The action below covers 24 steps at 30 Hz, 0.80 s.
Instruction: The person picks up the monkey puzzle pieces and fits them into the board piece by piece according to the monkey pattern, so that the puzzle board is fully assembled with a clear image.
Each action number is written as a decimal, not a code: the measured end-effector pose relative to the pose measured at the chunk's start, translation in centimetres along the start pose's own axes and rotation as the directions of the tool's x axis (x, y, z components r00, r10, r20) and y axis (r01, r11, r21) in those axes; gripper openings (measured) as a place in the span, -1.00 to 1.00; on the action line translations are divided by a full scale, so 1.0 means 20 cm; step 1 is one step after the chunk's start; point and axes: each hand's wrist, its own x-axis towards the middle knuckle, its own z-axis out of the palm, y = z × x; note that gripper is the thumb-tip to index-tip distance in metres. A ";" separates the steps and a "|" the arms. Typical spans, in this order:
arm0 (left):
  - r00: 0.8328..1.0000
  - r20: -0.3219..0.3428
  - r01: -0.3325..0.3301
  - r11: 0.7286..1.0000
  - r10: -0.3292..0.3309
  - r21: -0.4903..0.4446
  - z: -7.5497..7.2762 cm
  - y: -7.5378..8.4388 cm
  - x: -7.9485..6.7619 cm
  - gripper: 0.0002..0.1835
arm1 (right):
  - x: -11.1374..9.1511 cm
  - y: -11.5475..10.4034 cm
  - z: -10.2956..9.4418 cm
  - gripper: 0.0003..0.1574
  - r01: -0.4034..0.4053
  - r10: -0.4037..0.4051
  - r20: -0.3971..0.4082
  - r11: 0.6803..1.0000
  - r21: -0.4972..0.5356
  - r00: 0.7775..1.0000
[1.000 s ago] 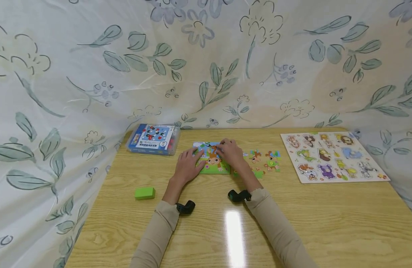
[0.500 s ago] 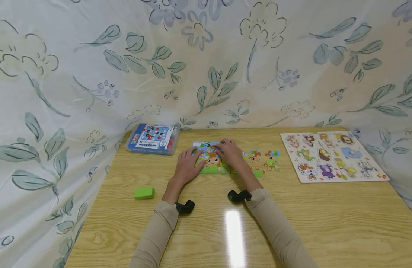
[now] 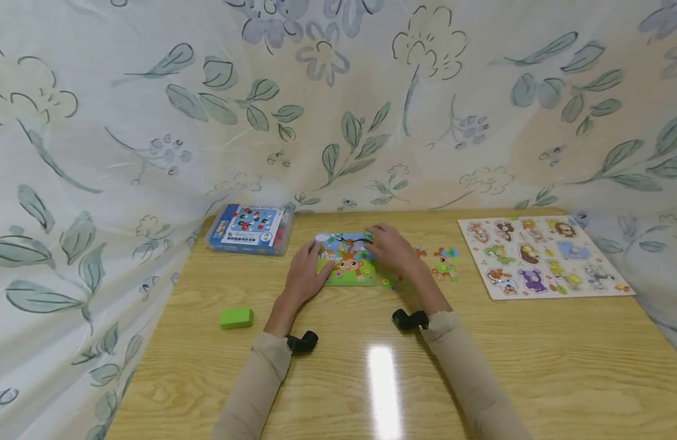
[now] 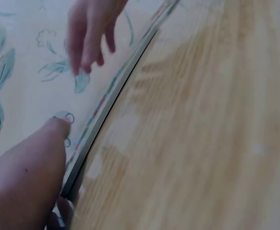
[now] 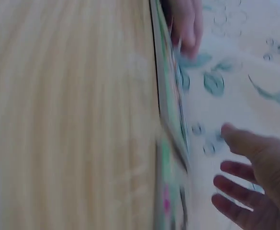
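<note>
A small monkey jigsaw puzzle (image 3: 346,276) lies flat on the table, its picture of a monkey among flowers mostly visible. My left hand (image 3: 304,270) rests at its left edge, fingers extended, the thumb over the lower left part. In the left wrist view the thumb of the left hand (image 4: 29,165) reaches along the thin board. My right hand (image 3: 393,249) is raised over the puzzle's right edge. The right wrist view shows that right hand (image 5: 257,179) with fingers apart and nothing in them. Loose puzzle pieces (image 3: 445,267) lie to its right, partly hidden by the right forearm.
On the right stands a white board of animal shapes (image 3: 536,293), lying flat. A blue-lidded plastic case (image 3: 250,229) is at the back left, and a green block (image 3: 236,318) sits left of the left forearm. A floral cloth (image 3: 338,122) hangs behind the table (image 3: 338,379).
My right hand has drawn back from the puzzle's upper middle toward the right, its fingers parting and uncovering the upper picture. The left hand stays at the left edge.
</note>
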 end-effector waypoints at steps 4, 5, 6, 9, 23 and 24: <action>0.999 -0.042 0.011 0.997 -0.014 -0.077 0.00 -0.01 -0.03 -0.31 | -0.10 0.09 -0.06 -0.29 0.007 -0.007 0.063 1.000 0.005 0.998; 0.999 -0.050 0.008 0.996 -0.012 -0.089 0.00 -0.01 -0.04 -0.31 | -0.13 0.11 -0.07 -0.29 0.007 -0.008 0.078 1.000 0.004 0.997; 0.998 -0.057 0.005 0.995 -0.011 -0.098 0.00 -0.02 -0.05 -0.31 | -0.15 0.14 -0.07 -0.29 0.008 -0.008 0.089 1.000 0.007 0.996; 0.998 -0.069 0.005 0.994 -0.012 -0.110 0.01 -0.03 -0.07 -0.32 | -0.19 0.18 -0.08 -0.35 0.017 -0.019 0.114 1.000 0.022 0.993; 0.995 -0.094 0.022 0.991 -0.034 -0.132 0.00 0.00 -0.15 -0.35 | -0.22 0.16 -0.09 -0.51 0.075 -0.073 0.110 0.997 -0.005 0.991; 0.995 -0.091 0.024 0.991 -0.036 -0.134 0.00 0.00 -0.15 -0.35 | -0.22 0.15 -0.09 -0.52 0.076 -0.075 0.108 0.997 -0.005 0.991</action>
